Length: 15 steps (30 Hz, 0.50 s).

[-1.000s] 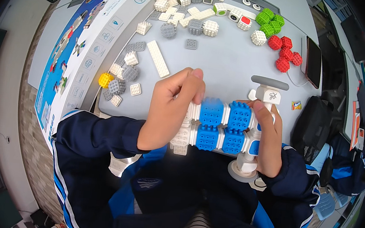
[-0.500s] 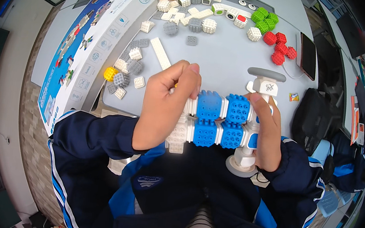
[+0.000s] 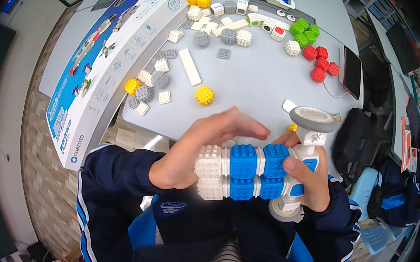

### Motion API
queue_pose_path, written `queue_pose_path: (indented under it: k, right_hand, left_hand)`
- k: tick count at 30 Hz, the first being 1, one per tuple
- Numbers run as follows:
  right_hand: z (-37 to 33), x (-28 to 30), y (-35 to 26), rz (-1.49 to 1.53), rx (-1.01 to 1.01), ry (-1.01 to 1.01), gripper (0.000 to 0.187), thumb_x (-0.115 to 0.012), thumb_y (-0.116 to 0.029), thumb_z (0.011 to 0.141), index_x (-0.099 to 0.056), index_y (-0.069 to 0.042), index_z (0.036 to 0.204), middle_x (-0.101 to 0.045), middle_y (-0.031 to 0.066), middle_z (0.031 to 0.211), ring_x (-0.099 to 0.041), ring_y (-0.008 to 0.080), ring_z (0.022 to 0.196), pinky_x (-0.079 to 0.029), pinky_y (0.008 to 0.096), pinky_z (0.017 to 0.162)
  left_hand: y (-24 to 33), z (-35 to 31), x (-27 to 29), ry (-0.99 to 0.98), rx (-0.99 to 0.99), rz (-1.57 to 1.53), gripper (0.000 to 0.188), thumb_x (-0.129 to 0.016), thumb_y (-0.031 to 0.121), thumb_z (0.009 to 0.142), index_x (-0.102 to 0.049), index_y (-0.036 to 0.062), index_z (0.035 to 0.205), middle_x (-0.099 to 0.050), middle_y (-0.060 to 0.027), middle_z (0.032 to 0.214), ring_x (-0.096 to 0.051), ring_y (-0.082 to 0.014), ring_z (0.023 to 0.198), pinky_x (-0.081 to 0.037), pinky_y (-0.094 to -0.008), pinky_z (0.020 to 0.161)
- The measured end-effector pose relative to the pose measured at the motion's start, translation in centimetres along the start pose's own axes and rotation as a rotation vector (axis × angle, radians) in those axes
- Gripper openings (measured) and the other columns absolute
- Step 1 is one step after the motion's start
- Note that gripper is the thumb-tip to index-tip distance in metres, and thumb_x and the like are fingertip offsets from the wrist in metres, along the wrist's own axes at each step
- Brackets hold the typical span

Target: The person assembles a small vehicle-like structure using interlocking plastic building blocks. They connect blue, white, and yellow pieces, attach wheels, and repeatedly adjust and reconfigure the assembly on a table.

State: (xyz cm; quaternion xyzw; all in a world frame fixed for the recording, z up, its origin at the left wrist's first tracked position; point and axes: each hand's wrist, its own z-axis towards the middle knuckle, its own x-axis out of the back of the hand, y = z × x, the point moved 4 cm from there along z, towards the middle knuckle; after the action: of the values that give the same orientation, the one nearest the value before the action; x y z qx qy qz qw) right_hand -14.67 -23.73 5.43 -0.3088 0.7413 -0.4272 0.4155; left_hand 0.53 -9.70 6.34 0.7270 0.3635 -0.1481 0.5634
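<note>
A block-built model lies across in front of my chest, with white studded blocks [image 3: 208, 162] at its left end and blue studded blocks [image 3: 243, 161] in the middle. White joints with grey-rimmed wheels [image 3: 314, 119] form its right end. My right hand [image 3: 311, 178] is closed round that wheel end, thumb on the near face. My left hand [image 3: 209, 141] is beside the white end, fingers stretched out along the far side; whether its palm touches the blocks I cannot tell. A yellow studded block [image 3: 205, 95] sits on the table beyond my left hand. A small yellow piece [image 3: 292, 127] shows by my right fingers.
A large kit box [image 3: 119, 72] stands at the left. White, grey and yellow blocks lie beside it, near a long white plate [image 3: 190, 67]. Green blocks [image 3: 304, 33] and red blocks [image 3: 321, 63] are farther right, with a phone [image 3: 351, 72] and black bag [image 3: 357, 137].
My left hand has loosened from the model's left end, its fingers now straightened. The model has come lower, nearer my body. The yellow block on the table now shows fully.
</note>
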Motion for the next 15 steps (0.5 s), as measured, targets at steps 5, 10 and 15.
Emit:
queue_pose_path:
  k: [5,10,15]
  right_hand:
    - [-1.4,-0.4,1.0,-0.114,-0.044,0.011,0.036,-0.082,-0.017,0.089,-0.057,-0.005,0.113,-0.064,0.0056,0.102,-0.062,0.0107,0.09,-0.051,0.0274,0.079]
    - [-2.0,-1.4,1.8,-0.098,-0.011,0.049,0.037,-0.081,-0.017,0.089,-0.056,-0.004,0.113,-0.063,0.0063,0.102,-0.061,0.0106,0.09,-0.05,0.0273,0.079]
    - [-2.6,-2.1,1.4,-0.047,0.051,-0.004,0.037,-0.08,-0.018,0.09,-0.056,-0.004,0.114,-0.062,0.0054,0.101,-0.06,0.0101,0.089,-0.049,0.0273,0.078]
  left_hand:
    - [-1.3,-1.4,-0.3,0.118,0.053,0.1,0.065,-0.036,0.042,0.109,-0.068,-0.0131,0.117,-0.068,-0.0296,0.122,-0.069,-0.0321,0.113,-0.053,-0.0395,0.105]
    - [-1.5,-2.2,-0.1,0.278,0.047,0.117,0.052,-0.046,0.03,0.109,-0.074,-0.0134,0.103,-0.074,-0.0256,0.104,-0.074,-0.0255,0.094,-0.06,-0.0336,0.088]
    - [-1.3,-3.1,-0.8,0.297,-0.071,0.172,0.043,-0.05,0.022,0.108,-0.077,-0.0103,0.101,-0.077,-0.0149,0.093,-0.071,-0.0149,0.083,-0.057,-0.0257,0.08]
